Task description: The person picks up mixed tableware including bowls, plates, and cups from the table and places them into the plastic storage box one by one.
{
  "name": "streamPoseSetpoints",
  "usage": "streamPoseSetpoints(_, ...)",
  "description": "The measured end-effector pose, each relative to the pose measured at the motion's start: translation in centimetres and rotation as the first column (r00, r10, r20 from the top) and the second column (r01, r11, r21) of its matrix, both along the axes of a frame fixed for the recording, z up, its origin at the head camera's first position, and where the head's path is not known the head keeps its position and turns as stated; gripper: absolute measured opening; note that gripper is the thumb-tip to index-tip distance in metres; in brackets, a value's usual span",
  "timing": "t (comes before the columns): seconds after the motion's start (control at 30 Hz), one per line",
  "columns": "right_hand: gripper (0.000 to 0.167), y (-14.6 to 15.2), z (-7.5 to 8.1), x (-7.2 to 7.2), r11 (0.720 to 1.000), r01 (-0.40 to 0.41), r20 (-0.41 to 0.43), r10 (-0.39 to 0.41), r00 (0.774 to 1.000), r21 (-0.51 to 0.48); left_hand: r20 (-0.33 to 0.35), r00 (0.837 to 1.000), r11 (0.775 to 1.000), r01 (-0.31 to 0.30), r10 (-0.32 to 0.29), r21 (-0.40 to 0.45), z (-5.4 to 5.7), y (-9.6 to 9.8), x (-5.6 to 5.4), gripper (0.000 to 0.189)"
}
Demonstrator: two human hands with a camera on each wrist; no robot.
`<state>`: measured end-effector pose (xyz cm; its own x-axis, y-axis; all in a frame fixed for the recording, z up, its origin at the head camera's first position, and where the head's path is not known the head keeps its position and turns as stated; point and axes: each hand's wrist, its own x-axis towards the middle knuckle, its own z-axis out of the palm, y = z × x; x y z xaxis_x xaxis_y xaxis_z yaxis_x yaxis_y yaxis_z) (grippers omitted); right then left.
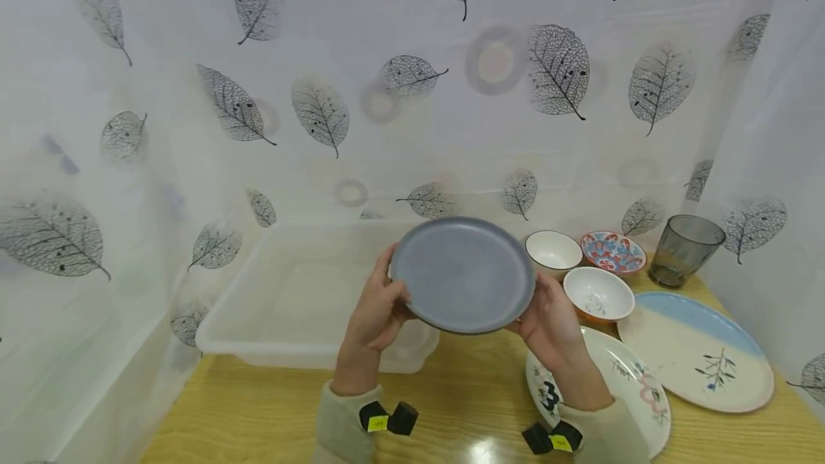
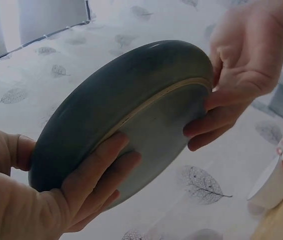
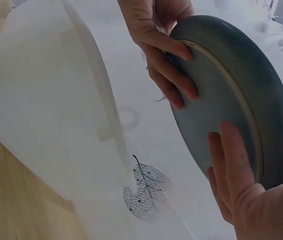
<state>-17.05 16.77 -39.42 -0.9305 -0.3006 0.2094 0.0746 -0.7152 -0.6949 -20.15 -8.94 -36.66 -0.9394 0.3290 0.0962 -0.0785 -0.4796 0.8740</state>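
Observation:
A round grey plate (image 1: 464,274) is held up off the table, tilted so that its top faces the head camera. My left hand (image 1: 377,306) grips its left rim, thumb over the edge and fingers spread beneath. At the right rim my right hand (image 1: 551,317) holds the plate, its fingers reaching under the base. Both wrist views show the plate's underside (image 2: 156,130) with a pale foot ring. In the right wrist view, fingers of both hands lie against that underside (image 3: 206,100).
A white plastic tub (image 1: 238,346) stands left on the wooden table (image 1: 258,407). To the right are a flowered plate (image 1: 619,356), a blue-and-cream oval plate (image 1: 677,349), a dark-rimmed white bowl (image 1: 554,253), a red-and-blue patterned bowl (image 1: 612,253), another white bowl (image 1: 599,296) and a grey glass (image 1: 686,249).

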Motion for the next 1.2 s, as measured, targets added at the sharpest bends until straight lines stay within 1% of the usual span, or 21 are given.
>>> streamPoseSetpoints(0.07, 0.049, -0.4, -0.3, -0.3, 0.999, -0.011, 0.007, 0.011, 1.0, -0.035, -0.002, 1.0, 1.0, -0.007, 0.007, -0.004, 0.1, -0.1, 0.0, 0.099)
streamPoseSetpoints(0.13, 0.051, -0.7, -0.6, -0.5, 0.998, -0.016, 0.033, 0.017, 0.999, -0.058, -0.001, 1.0, 1.0, -0.013, 0.013, -0.008, 0.1, -0.3, -0.1, 0.098)
streamPoseSetpoints(0.23, 0.054, -1.4, -1.1, -0.8, 0.996, -0.012, 0.1, 0.021, 0.995, -0.09, 0.002, 1.0, 1.0, -0.025, 0.025, -0.014, 0.1, -0.5, -0.2, 0.097)
streamPoseSetpoints(0.33, 0.058, -1.9, -1.9, -1.1, 0.985, -0.02, 0.15, 0.046, 0.988, -0.171, 0.008, 0.999, 0.999, -0.039, 0.039, -0.017, 0.1, -0.8, -0.3, 0.098)
streamPoseSetpoints(0.37, 0.058, -2.1, -2.2, -1.2, 0.984, -0.016, 0.162, 0.046, 0.986, -0.178, 0.01, 0.999, 0.999, -0.044, 0.044, -0.016, 0.1, -0.9, -0.4, 0.098)
streamPoseSetpoints(0.43, 0.058, -2.5, -2.7, -1.3, 0.993, 0.004, 0.173, 0.017, 0.985, -0.122, 0.013, 0.998, 0.998, -0.054, 0.054, -0.013, 0.0, -1.1, -0.5, 0.099)
streamPoseSetpoints(0.47, 0.056, -2.8, -2.9, -1.3, 0.998, 0.028, 0.181, -0.016, 0.983, -0.063, 0.016, 0.998, 0.998, -0.062, 0.062, -0.012, 0.0, -1.2, -0.5, 0.099)
streamPoseSetpoints(0.5, 0.053, -3.2, -3.1, -1.4, 0.998, 0.06, 0.191, -0.064, 0.98, 0.022, 0.018, 0.997, 0.997, -0.07, 0.07, -0.009, 0.0, -1.3, -0.5, 0.098)
streamPoseSetpoints(0.53, 0.049, -3.6, -3.3, -1.5, 0.988, 0.09, 0.196, -0.113, 0.974, 0.122, 0.016, 0.997, 0.997, -0.075, 0.075, -0.009, 0.0, -1.5, -0.6, 0.098)
streamPoseSetpoints(0.57, 0.045, -4.0, -3.4, -1.6, 0.967, 0.121, 0.197, -0.166, 0.966, 0.223, 0.016, 0.997, 0.997, -0.08, 0.08, -0.009, 0.0, -1.6, -0.6, 0.098)
streamPoseSetpoints(0.6, 0.041, -4.4, -3.5, -1.7, 0.935, 0.149, 0.191, -0.218, 0.957, 0.322, 0.016, 0.996, 0.996, -0.086, 0.086, -0.009, 0.0, -1.7, -0.7, 0.098)
streamPoseSetpoints(0.63, 0.037, -4.7, -3.7, -1.7, 0.897, 0.172, 0.182, -0.264, 0.947, 0.406, 0.02, 0.996, 0.996, -0.092, 0.092, -0.007, 0.0, -1.8, -0.7, 0.098)
streamPoseSetpoints(0.7, 0.03, -5.3, -4.0, -1.8, 0.805, 0.204, 0.133, -0.329, 0.935, 0.558, 0.023, 0.995, 0.995, -0.099, 0.099, -0.002, 0.0, -2.0, -0.7, 0.098)
streamPoseSetpoints(0.77, 0.023, -5.8, -4.3, -1.8, 0.716, 0.23, 0.072, -0.365, 0.928, 0.659, 0.026, 0.994, 0.995, -0.103, 0.103, -0.001, 0.0, -2.1, -0.8, 0.098)
streamPoseSetpoints(0.8, 0.025, -6.1, -4.4, -1.8, 0.673, 0.242, 0.036, -0.372, 0.928, 0.699, 0.029, 0.994, 0.994, -0.106, 0.105, 0.002, 0.0, -2.2, -0.8, 0.098)
streamPoseSetpoints(0.83, 0.029, -6.3, -4.6, -1.8, 0.643, 0.25, 0.011, -0.373, 0.928, 0.724, 0.031, 0.994, 0.994, -0.108, 0.108, 0.004, 0.0, -2.3, -0.9, 0.098)
streamPoseSetpoints(0.87, 0.034, -6.5, -4.8, -1.8, 0.618, 0.258, -0.011, -0.373, 0.928, 0.742, 0.031, 0.994, 0.994, -0.108, 0.108, 0.005, 0.0, -2.5, -0.9, 0.097)
streamPoseSetpoints(0.9, 0.038, -6.7, -4.9, -1.9, 0.603, 0.264, -0.027, -0.372, 0.928, 0.753, 0.031, 0.994, 0.994, -0.109, 0.109, 0.006, 0.0, -2.6, -1.0, 0.097)
streamPoseSetpoints(0.97, 0.043, -7.1, -5.1, -1.9, 0.592, 0.275, -0.048, -0.369, 0.928, 0.757, 0.034, 0.993, 0.993, -0.114, 0.114, 0.01, 0.0, -2.8, -1.1, 0.097)
streamPoseSetpoints(1.07, 0.045, -7.6, -5.4, -2.1, 0.592, 0.282, -0.069, -0.356, 0.932, 0.755, 0.033, 0.992, 0.992, -0.124, 0.123, 0.017, 0.0, -3.2, -1.2, 0.097)
streamPoseSetpoints(1.2, 0.053, -8.1, -5.5, -2.2, 0.593, 0.28, -0.077, -0.343, 0.936, 0.755, 0.046, 0.988, 0.988, -0.15, 0.149, 0.031, 0.0, -3.7, -1.3, 0.097)
